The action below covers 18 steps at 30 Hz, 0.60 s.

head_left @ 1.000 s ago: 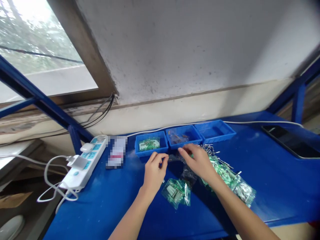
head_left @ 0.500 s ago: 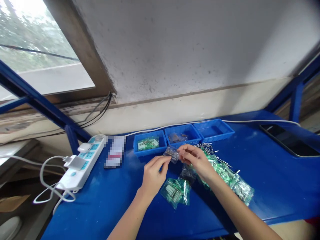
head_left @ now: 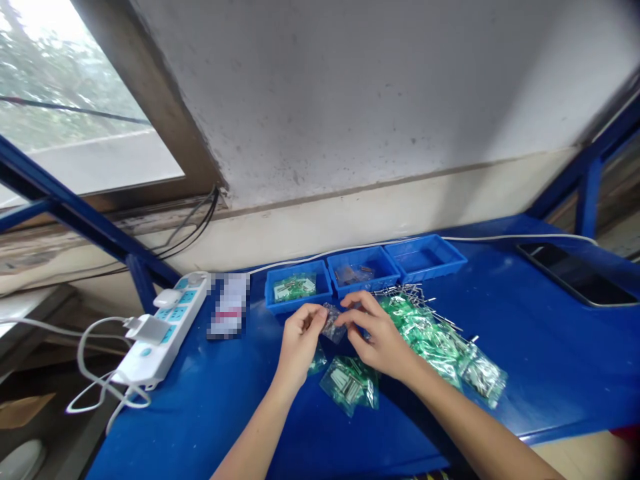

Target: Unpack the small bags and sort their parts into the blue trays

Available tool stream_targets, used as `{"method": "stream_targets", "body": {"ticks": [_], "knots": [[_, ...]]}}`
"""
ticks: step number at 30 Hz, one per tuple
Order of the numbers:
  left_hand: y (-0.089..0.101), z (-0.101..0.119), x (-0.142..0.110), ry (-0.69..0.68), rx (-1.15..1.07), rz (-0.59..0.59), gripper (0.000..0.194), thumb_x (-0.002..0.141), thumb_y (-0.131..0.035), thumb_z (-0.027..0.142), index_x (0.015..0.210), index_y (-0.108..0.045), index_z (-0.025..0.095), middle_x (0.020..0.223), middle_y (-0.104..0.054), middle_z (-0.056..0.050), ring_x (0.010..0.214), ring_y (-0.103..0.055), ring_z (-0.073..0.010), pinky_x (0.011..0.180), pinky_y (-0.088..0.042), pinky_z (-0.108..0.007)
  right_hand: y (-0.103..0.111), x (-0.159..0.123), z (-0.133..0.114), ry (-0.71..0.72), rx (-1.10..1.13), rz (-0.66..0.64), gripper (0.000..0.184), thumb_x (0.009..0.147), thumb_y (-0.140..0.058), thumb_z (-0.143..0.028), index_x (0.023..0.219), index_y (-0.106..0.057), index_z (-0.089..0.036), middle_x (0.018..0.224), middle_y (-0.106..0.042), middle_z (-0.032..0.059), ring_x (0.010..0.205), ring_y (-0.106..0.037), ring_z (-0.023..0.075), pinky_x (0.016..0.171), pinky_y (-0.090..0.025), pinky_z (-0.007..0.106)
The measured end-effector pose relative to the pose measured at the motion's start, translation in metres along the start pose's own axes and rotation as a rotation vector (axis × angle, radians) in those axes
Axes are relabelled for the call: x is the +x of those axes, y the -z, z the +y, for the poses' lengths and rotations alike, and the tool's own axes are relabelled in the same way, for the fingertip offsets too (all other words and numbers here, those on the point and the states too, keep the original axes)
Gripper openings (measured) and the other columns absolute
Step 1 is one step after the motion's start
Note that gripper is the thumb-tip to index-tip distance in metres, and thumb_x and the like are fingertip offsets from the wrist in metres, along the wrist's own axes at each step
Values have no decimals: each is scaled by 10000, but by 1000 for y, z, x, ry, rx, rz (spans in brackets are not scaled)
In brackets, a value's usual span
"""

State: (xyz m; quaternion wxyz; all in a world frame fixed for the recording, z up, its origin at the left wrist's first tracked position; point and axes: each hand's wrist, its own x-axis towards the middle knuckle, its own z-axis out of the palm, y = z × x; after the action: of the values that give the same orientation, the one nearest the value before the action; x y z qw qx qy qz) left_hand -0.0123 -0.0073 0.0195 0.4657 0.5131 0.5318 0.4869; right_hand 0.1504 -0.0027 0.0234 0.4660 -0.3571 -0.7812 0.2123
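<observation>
My left hand (head_left: pixel 299 337) pinches a small clear plastic bag (head_left: pixel 333 325) between thumb and fingers. Its contents are too small to make out. At the bag's right edge is my right hand (head_left: pixel 375 333), fingers bent and apart, the fingertips close to the plastic; contact is unclear. Below the hands lies a greenish bag (head_left: pixel 345 387) holding white plugs and metal screws. Part of another green bag (head_left: pixel 318 361) shows beside my left wrist. To the right, a heap of green bags (head_left: pixel 425 337) lies partly behind my right hand, with loose metal pins (head_left: pixel 413 292) along its far side.
Three blue trays line the back: the left tray (head_left: pixel 269 293) holds green bags, the middle tray (head_left: pixel 397 279) clear bags, the right tray (head_left: pixel 453 265) stands beside them. A white power strip (head_left: pixel 160 347) is left, a phone (head_left: pixel 575 273) right. A white cable (head_left: pixel 520 239) runs behind.
The clear bag has moved slightly left and down with my left hand pinching it. My right fingers have spread. A green bag has come into view beside my left wrist.
</observation>
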Motion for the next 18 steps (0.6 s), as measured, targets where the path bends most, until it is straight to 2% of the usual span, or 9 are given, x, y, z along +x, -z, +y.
{"method": "stream_targets", "body": {"ticks": [2,4,6,9,14,18], "knots": [[0,-1,1,-31,6,14,241,798,-595,398,800,-623,159,667,-577,14,626,-496,-119,604,-379,-208,0,0,0,-112,104,-1,269,712,-469,-53,850,-632,-215,998,-534,73,929,-551,196,731,-479,323],[1,-1,2,-48,24,21,230,802,-590,386,809,-627,159,674,-584,11,633,-504,-120,613,-385,-209,1,1,2,-243,302,-39,209,721,-480,-83,829,-609,-207,908,-580,53,836,-580,178,696,-478,310],[3,0,3,-41,44,9,232,802,-589,382,815,-636,155,694,-604,0,647,-519,-128,624,-395,-216,3,1,3,-349,567,-93,172,760,-494,-135,901,-563,-207,808,-629,27,732,-602,158,670,-476,305],[7,1,5,-27,84,-42,231,794,-594,375,821,-656,153,742,-639,-19,684,-554,-148,655,-420,-231,6,1,5,-449,847,-148,258,805,-525,-206,1057,-470,-212,730,-672,12,645,-618,145,598,-455,272],[12,2,5,-111,196,-115,184,802,-590,332,824,-674,169,776,-661,-27,658,-565,-140,639,-435,-231,6,2,2,-537,954,-201,355,770,-623,-261,1067,-432,-221,674,-656,-25,594,-607,129,639,-483,299],[13,2,4,-188,244,-157,161,821,-575,301,831,-677,177,790,-655,-28,660,-574,-132,627,-440,-225,4,2,1,-545,1017,-254,355,764,-633,-255,1051,-430,-213,662,-647,-37,574,-598,116,660,-494,311]]}}
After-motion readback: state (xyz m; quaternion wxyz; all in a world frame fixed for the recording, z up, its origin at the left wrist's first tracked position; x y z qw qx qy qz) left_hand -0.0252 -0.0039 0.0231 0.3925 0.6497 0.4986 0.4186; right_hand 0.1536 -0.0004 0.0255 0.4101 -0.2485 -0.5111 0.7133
